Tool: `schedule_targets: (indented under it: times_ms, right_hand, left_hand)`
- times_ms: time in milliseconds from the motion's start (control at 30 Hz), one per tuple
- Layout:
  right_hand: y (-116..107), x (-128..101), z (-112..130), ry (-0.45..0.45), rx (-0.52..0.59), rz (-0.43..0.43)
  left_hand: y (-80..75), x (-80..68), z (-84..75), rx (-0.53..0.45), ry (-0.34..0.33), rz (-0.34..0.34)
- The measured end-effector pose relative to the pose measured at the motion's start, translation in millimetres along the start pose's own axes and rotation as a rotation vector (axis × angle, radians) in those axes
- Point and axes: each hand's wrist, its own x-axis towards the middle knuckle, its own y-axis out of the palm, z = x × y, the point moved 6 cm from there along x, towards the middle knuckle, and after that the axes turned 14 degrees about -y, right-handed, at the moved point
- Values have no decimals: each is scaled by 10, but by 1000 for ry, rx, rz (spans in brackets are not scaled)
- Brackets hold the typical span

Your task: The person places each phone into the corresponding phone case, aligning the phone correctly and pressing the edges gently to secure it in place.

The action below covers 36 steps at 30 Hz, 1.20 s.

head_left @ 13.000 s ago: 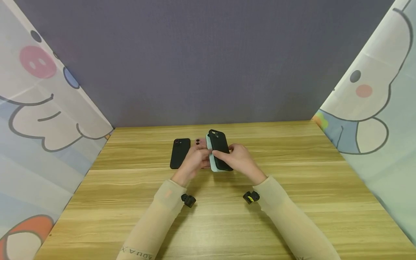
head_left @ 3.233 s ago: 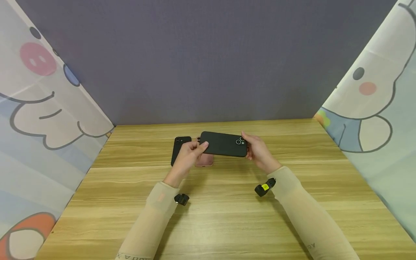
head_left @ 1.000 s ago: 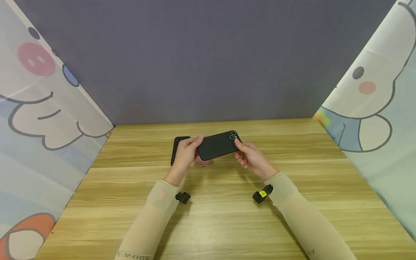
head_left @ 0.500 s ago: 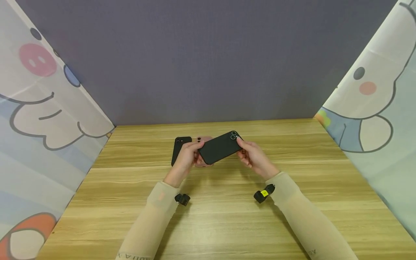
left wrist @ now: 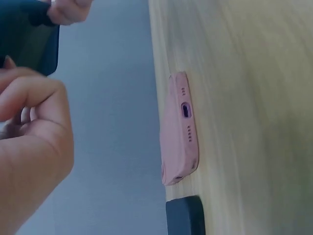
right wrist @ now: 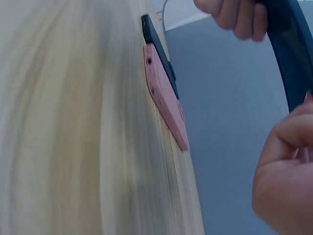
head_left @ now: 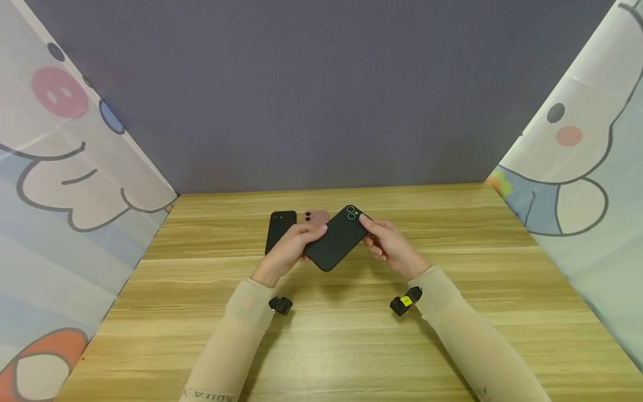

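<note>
A phone in a black case [head_left: 334, 245], its two round camera lenses facing up, is held above the table between both hands. My left hand [head_left: 288, 251] grips its lower left end, thumb on the back. On the camera end, my right hand [head_left: 394, 250] pinches it with the thumb beside the lenses. The phone's front is turned away in the head view. Both wrist views show curled fingers [left wrist: 36, 98] at its edges. Behind the left hand lie a pink phone [head_left: 317, 216] and another black phone [head_left: 281, 225], partly covered by that hand.
The pink phone's charging port end [left wrist: 186, 110] faces the left wrist camera, with the black one beside it. A wooden table [head_left: 341, 346] lies under the hands. A grey-purple panel [head_left: 321, 100] stands at the back, with cartoon-printed sheets [head_left: 577, 145] at both sides.
Thirteen seconds ago a mint phone and a black case were apart in the hands; now a black-cased phone is held. In the last second its left end has swung down toward me.
</note>
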Motion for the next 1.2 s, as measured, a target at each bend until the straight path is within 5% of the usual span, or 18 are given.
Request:
schedule_targets:
  times_ms: [133, 367, 667, 767, 1000, 1200]
  right_hand:
    - [87, -3, -18, 5, 97, -76]
    - [295, 3, -51, 20, 90, -23]
    - [280, 4, -25, 4, 13, -57]
    - [260, 6, -25, 4, -33, -36]
    - [216, 14, -49, 44, -107, -38]
    - [155, 27, -92, 86, -143, -46]
  left_hand:
    - [9, 3, 4, -67, 23, -42]
    - [57, 14, -2, -87, 58, -119]
    - [113, -10, 2, -103, 17, -8]
    - [101, -24, -11, 15, 7, -69]
    - [72, -77, -159, 451, 117, -391]
    - [106, -76, -170, 524, 105, -429]
